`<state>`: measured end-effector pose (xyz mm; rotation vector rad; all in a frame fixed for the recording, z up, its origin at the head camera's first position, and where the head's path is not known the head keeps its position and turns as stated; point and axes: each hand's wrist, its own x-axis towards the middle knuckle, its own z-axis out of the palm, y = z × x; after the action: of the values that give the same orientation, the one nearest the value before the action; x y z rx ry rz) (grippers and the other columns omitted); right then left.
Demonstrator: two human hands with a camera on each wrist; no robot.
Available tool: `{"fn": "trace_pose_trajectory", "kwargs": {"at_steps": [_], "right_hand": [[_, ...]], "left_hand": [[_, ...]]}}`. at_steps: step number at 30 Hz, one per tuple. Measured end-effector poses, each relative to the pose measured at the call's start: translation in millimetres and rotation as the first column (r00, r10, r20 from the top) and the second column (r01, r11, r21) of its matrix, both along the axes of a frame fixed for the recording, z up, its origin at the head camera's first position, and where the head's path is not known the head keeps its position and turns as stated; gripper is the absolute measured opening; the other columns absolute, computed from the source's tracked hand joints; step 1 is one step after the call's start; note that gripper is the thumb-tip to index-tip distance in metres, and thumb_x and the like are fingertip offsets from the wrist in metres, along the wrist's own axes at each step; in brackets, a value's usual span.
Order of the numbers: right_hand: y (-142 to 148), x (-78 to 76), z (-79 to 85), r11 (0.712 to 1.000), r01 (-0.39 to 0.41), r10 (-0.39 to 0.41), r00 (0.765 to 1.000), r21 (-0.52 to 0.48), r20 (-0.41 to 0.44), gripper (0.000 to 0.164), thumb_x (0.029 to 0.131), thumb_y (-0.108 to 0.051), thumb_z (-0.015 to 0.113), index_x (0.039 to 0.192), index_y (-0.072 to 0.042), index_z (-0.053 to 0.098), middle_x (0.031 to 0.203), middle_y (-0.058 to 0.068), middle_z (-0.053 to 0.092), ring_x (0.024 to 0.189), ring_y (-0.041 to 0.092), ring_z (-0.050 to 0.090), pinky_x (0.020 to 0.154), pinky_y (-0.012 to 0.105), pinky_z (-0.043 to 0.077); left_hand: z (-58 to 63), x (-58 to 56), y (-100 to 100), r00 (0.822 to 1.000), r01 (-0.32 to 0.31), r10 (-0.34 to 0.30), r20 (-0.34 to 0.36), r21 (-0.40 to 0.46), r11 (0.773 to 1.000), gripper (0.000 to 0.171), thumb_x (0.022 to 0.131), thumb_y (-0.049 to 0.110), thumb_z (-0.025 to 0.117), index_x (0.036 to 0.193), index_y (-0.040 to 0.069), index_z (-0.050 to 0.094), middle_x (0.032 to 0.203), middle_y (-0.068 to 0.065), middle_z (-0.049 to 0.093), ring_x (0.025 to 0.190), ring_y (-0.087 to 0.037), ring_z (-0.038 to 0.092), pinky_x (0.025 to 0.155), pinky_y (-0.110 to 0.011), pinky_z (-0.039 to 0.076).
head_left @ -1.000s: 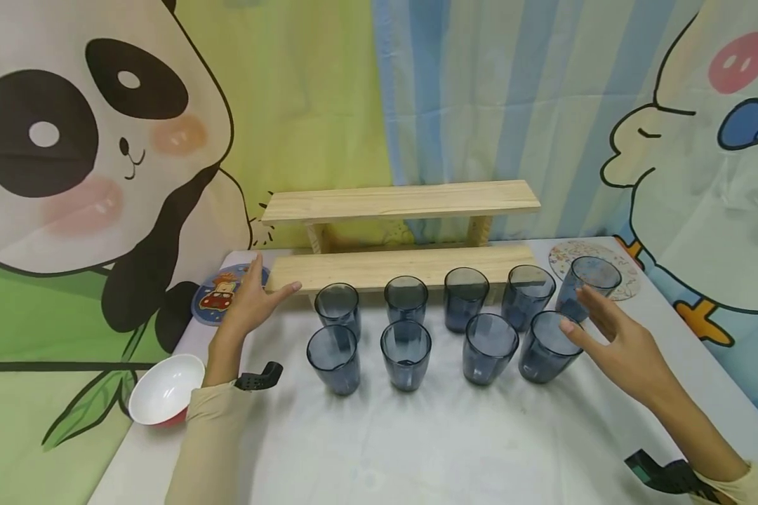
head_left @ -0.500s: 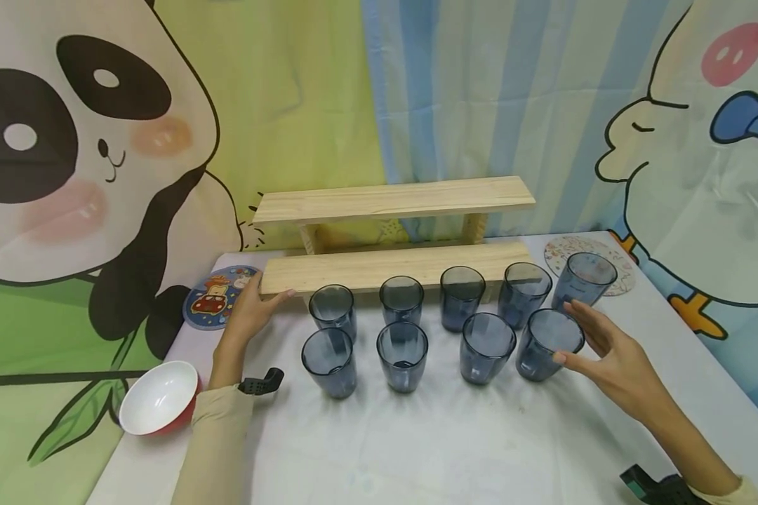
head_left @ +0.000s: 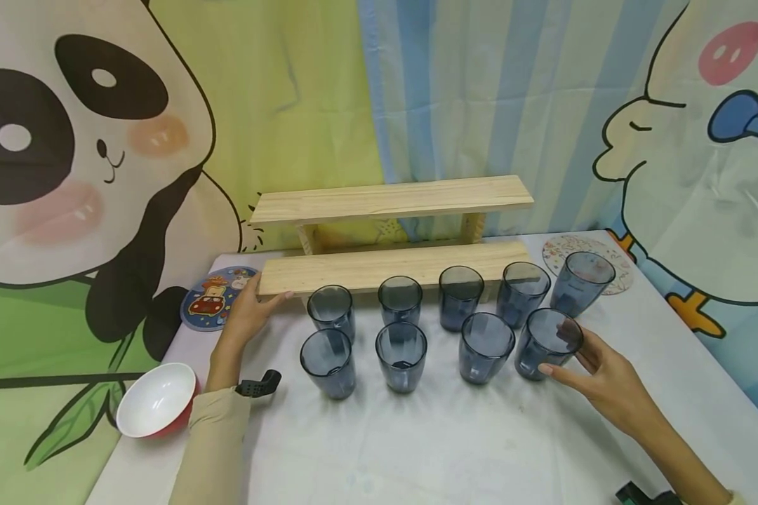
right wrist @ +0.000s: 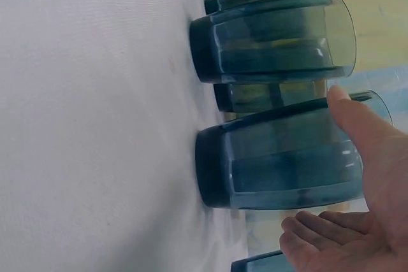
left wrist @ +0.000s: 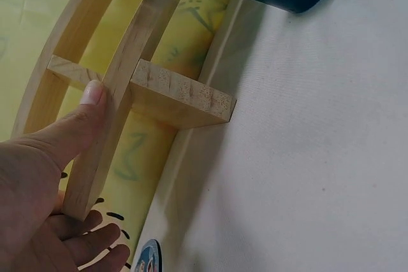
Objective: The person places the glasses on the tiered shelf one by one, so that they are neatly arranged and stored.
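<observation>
A two-tier wooden shelf (head_left: 385,268) stands at the back of the table. My left hand (head_left: 245,317) holds the left end of its lower board; in the left wrist view the thumb (left wrist: 92,97) lies on the board's front face and the fingers are at its end. Several blue-tinted drinking glasses stand upright in two rows before the shelf. My right hand (head_left: 613,386) is around the front-row glass at the far right (head_left: 537,358), thumb on its near side. In the right wrist view, the fingers (right wrist: 312,234) stand a little off that glass (right wrist: 287,157).
Another glass (head_left: 582,284) stands at the right, by a round patterned mat (head_left: 619,270). On the left lie a blue round mat (head_left: 208,301) and a white bowl with a red outside (head_left: 158,400). Printed curtains hang behind the white table (head_left: 417,449).
My right hand has moved left and down, from above the right-hand glasses to around the front-row right one. My left hand stays at the shelf's end. The view has shifted slightly.
</observation>
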<state>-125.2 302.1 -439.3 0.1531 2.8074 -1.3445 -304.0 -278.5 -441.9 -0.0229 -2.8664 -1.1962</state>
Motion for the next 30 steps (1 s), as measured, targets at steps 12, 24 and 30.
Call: {"fn": "trace_pose_trajectory", "kwargs": {"at_steps": [12,24,30], "right_hand": [[-6.9,-0.5,-8.2,0.999,-0.007,0.005,0.999,-0.049,-0.040,0.098,0.092,-0.040,0.084,0.163,0.001,0.031,0.161,0.035,0.038,0.147,0.054,0.039,0.110,0.018,0.044],[-7.9,-0.5,-14.2,0.997,-0.030,0.019,0.990,-0.075,-0.143,0.082,0.093,-0.032,0.083,0.156,0.001,0.044,0.152,0.035,0.049,0.143,0.052,0.045,0.097,-0.003,0.037],[-8.2,0.4,-13.7,0.998,-0.021,0.011,0.986,-0.063,-0.164,0.081,0.093,-0.036,0.083,0.154,0.003,0.046,0.152,0.033,0.051,0.141,0.054,0.046,0.096,-0.003,0.038]], "left_hand": [[-1.6,-2.2,-1.3,1.000,0.009,-0.009,-0.003,-0.001,1.000,0.099,0.099,0.052,0.071,0.168,0.003,0.018,0.168,-0.031,0.027,0.155,-0.052,0.025,0.125,-0.067,0.022],[-1.4,-0.6,-0.3,1.000,-0.002,0.002,0.026,0.004,1.000,0.101,0.100,0.051,0.070,0.168,0.002,0.013,0.170,-0.031,0.022,0.156,-0.053,0.022,0.126,-0.067,0.020],[-2.2,-0.7,0.1,1.000,0.000,0.000,0.020,0.013,1.000,0.099,0.101,0.050,0.069,0.169,0.004,0.014,0.171,-0.030,0.021,0.157,-0.052,0.021,0.125,-0.068,0.020]]}}
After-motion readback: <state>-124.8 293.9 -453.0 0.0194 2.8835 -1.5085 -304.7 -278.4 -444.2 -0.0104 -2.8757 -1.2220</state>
